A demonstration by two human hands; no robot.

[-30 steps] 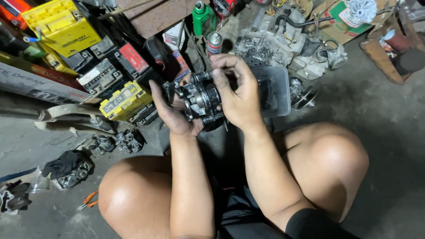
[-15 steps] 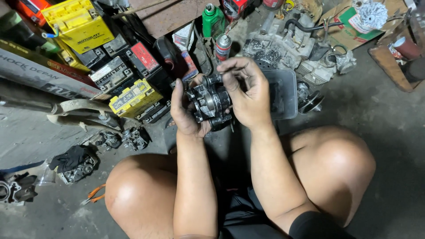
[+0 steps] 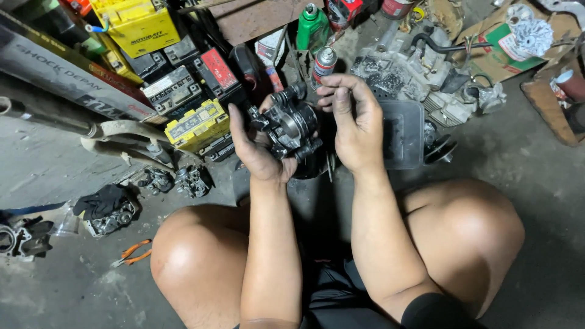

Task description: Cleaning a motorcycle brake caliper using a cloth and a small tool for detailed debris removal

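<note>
The concrete floor (image 3: pixel 536 201) carries everything; the person squats on it, knees apart. All positions below are taken from the dark metal engine part (image 3: pixel 291 127), which sits raised above the floor between the two hands. Beyond it and to its right lies a grey engine block (image 3: pixel 420 73). Just right of it sits a clear plastic tub (image 3: pixel 402 134). To its left lie a yellow battery (image 3: pixel 196 123) and, further off, a larger yellow box (image 3: pixel 137 24). Behind it stand a green bottle (image 3: pixel 312 25) and a spray can (image 3: pixel 323 64). The left hand (image 3: pixel 256 152) cups the part from below, fingers wrapped around it. The right hand (image 3: pixel 353 125) hangs just right of the part, fingers loosely curled; contact cannot be confirmed. Orange pliers (image 3: pixel 135 251) lie far left and nearer.
</note>
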